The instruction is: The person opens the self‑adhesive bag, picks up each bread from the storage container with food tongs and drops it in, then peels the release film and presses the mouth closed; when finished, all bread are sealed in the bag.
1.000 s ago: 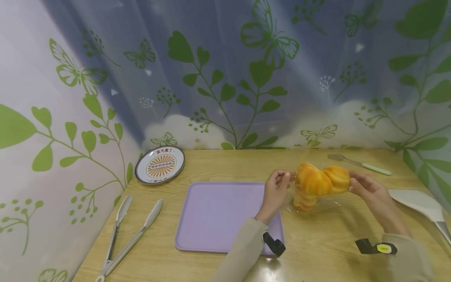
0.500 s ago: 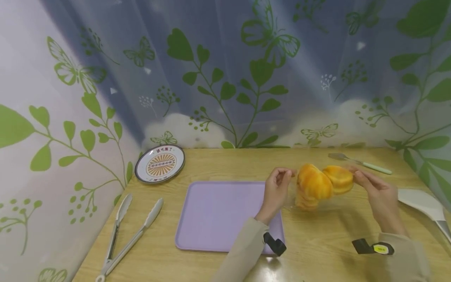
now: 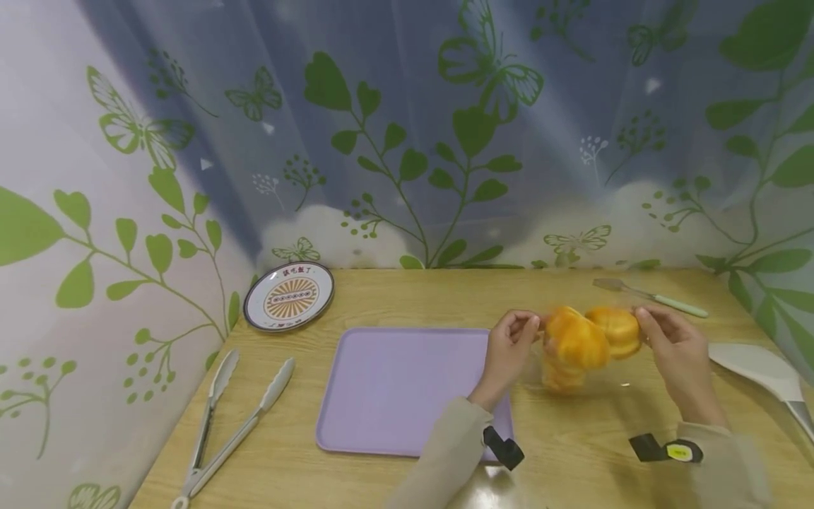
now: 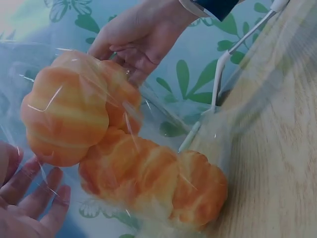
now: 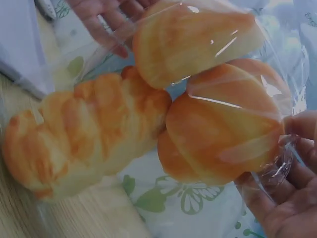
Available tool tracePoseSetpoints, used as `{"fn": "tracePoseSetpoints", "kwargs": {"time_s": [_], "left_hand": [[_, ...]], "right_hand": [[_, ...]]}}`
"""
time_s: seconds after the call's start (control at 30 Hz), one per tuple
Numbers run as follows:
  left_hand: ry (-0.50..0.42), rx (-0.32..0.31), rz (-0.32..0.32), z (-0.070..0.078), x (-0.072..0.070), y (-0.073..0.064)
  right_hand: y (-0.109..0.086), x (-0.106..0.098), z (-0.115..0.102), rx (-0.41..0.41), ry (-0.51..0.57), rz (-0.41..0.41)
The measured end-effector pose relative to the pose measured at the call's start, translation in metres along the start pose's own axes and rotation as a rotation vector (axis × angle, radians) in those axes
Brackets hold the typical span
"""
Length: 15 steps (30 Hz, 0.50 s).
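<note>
In the head view's centre, a strip of tabletop (image 3: 413,298) leaves passage beyond the purple tray (image 3: 396,390), bounded left by the plate (image 3: 289,297). Right of centre, bagged bread (image 3: 577,341) blocks the way; the white spatula (image 3: 757,367) obstructs the right edge.

We record the head view looking forward and down, set farther back, over table (image 3: 413,299) and curtain (image 3: 400,134). The left wrist view, close in, faces the right hand (image 4: 140,37) across the bagged bread (image 4: 129,163); the right one, equally near, faces the left hand (image 5: 90,15). All three share the bagged bread.
</note>
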State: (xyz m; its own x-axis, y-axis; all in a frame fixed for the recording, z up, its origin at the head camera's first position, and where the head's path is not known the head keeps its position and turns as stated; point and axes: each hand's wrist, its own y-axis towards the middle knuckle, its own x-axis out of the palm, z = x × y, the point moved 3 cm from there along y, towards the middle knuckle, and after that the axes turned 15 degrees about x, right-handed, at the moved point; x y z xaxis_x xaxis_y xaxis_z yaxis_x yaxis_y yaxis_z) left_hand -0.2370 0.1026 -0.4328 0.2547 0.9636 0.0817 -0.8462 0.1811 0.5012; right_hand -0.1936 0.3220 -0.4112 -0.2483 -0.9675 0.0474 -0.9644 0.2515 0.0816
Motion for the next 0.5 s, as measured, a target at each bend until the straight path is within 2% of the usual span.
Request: {"fn": "tracePoseSetpoints", "kwargs": {"time_s": [0.1,0.17,0.23,0.3,0.4,0.47,0.5], "left_hand": [[0.019,0.003,-0.033,0.0006,0.0017,0.0006],[0.027,0.007,-0.061,0.0013,0.0017,0.0010],[0.017,0.018,-0.085,0.0022,0.0009,0.0014],[-0.013,0.031,-0.077,0.0022,-0.0010,0.0019],[-0.064,0.049,-0.023,0.0027,-0.0044,0.0028],[-0.051,0.060,0.028,0.0010,-0.0062,0.0032],[-0.027,0.058,0.048,-0.0002,-0.0068,0.0028]], "right_hand": [[0.0019,0.0033,0.0039,0.013,-0.133,-0.054],[0.0022,0.0061,0.0055,0.021,-0.170,-0.100],[0.0015,0.0073,0.0053,0.010,-0.170,-0.113],[0.0008,0.0064,0.0028,-0.014,-0.120,-0.069],[-0.0011,0.0024,-0.0022,-0.065,0.032,0.034],[-0.0026,0.0003,-0.0041,-0.084,0.126,0.073],[-0.0032,-0.0007,-0.0042,-0.078,0.110,0.079]]}}
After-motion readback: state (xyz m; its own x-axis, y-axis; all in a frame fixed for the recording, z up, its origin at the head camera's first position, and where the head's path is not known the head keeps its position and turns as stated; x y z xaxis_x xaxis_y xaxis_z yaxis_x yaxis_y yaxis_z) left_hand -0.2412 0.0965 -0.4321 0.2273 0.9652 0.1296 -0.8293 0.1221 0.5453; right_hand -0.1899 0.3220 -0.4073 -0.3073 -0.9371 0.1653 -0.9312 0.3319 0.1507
